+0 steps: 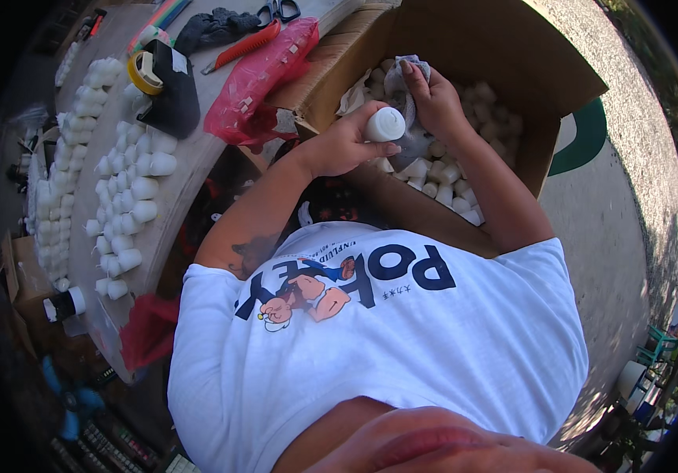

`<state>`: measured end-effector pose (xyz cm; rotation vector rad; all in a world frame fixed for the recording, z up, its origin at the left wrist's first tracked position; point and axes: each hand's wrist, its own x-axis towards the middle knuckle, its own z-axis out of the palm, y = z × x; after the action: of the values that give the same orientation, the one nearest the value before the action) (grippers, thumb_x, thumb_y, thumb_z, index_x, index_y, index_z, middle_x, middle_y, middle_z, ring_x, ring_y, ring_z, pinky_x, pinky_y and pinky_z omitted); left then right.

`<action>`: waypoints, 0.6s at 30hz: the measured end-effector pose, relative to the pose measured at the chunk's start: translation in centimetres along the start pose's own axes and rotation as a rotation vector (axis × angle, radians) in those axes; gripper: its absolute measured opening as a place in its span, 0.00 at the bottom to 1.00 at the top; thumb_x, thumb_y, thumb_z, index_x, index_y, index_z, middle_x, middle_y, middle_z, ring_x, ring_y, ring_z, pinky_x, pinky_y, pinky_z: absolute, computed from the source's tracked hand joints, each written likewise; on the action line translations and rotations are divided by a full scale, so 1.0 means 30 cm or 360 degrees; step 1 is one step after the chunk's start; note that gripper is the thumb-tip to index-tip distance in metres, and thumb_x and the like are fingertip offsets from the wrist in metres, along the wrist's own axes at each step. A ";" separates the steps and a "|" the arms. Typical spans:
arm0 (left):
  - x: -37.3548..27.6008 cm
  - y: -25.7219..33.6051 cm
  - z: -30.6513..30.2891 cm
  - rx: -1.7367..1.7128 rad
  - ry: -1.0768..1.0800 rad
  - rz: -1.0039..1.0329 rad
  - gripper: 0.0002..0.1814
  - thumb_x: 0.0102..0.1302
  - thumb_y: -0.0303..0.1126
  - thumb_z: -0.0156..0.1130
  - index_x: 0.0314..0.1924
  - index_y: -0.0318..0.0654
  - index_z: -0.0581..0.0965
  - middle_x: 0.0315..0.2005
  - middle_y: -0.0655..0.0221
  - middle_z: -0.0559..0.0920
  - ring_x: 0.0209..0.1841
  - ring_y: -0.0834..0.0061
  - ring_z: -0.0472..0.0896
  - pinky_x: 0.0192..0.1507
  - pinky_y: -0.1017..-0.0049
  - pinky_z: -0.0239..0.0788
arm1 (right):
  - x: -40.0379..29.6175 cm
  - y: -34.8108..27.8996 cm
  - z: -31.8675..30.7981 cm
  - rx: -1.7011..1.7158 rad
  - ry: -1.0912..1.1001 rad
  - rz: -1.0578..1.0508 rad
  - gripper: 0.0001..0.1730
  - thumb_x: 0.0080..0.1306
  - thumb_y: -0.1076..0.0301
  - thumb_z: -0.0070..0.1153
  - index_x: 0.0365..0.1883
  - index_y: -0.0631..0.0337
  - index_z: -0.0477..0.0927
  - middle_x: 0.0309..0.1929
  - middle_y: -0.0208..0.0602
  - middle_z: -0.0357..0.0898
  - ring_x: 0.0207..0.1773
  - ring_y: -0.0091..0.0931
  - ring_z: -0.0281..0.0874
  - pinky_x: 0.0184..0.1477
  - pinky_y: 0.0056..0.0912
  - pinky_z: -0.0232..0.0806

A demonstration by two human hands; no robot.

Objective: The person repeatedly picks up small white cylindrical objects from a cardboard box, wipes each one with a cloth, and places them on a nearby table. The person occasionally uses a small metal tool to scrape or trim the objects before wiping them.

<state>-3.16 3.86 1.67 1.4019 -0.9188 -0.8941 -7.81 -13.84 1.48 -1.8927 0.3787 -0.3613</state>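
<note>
A short white candle [385,124], its wick end facing up, is gripped by my left hand [347,141] at the near edge of a cardboard box [492,35]. My right hand [440,101] pinches a crumpled grey-white cloth [412,66] just beyond the candle, over the box; part of the cloth hangs down behind the candle. Many more small white candles [448,173] lie loose inside the box below both hands. To the left, rows of similar white candles [129,201] with wicks lie on a pale table [182,195].
On the table are a pink plastic bag [262,77], an orange utility knife [244,46], scissors [278,10], a dark cloth [215,28], a black container [174,88] and a yellow tape roll [144,72]. A blue fan [73,399] stands at lower left. Green chairs [658,346] stand far right.
</note>
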 end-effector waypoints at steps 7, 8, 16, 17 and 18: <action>-0.251 0.063 -0.074 -0.0272 0.0374 0.0130 0.22 0.66 0.35 0.54 0.58 0.43 0.62 0.38 0.72 0.71 0.42 0.82 0.69 0.49 0.80 0.60 | -0.046 0.050 -0.054 -0.0510 -0.0044 -0.0326 0.17 0.68 0.56 0.45 0.39 0.63 0.74 0.31 0.43 0.77 0.33 0.35 0.74 0.39 0.31 0.66; -0.316 0.041 -0.094 0.0043 0.0591 0.0259 0.24 0.64 0.35 0.57 0.57 0.42 0.63 0.40 0.71 0.70 0.43 0.80 0.69 0.50 0.79 0.60 | -0.048 0.058 -0.062 -0.0485 -0.0065 -0.0286 0.17 0.68 0.56 0.45 0.40 0.63 0.74 0.33 0.44 0.77 0.34 0.36 0.75 0.39 0.32 0.66; -0.875 0.003 -0.193 0.1682 0.2004 0.0168 0.23 0.53 0.27 0.66 0.50 0.35 0.70 0.42 0.62 0.74 0.39 0.72 0.75 0.42 0.77 0.67 | -0.009 0.058 -0.046 -0.0599 0.0048 -0.0328 0.21 0.69 0.54 0.43 0.45 0.64 0.73 0.35 0.43 0.77 0.36 0.30 0.75 0.42 0.30 0.65; -0.921 -0.028 -0.203 0.1572 0.2224 0.0080 0.24 0.53 0.27 0.66 0.50 0.34 0.69 0.42 0.62 0.74 0.38 0.73 0.75 0.42 0.76 0.66 | -0.009 0.048 -0.047 -0.0582 0.0069 -0.0358 0.21 0.68 0.53 0.44 0.45 0.64 0.73 0.35 0.43 0.77 0.36 0.29 0.74 0.42 0.29 0.65; -0.960 -0.042 -0.230 0.1615 0.2304 0.0076 0.24 0.53 0.28 0.66 0.49 0.33 0.68 0.41 0.62 0.74 0.38 0.71 0.75 0.43 0.74 0.67 | -0.009 0.038 -0.050 -0.0568 0.0096 -0.0381 0.21 0.68 0.53 0.44 0.45 0.64 0.73 0.35 0.42 0.77 0.36 0.29 0.74 0.42 0.29 0.65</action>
<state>-8.24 33.04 0.69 2.2507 -0.1634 0.8358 -8.78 -15.39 0.89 -2.2893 0.2682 -0.5392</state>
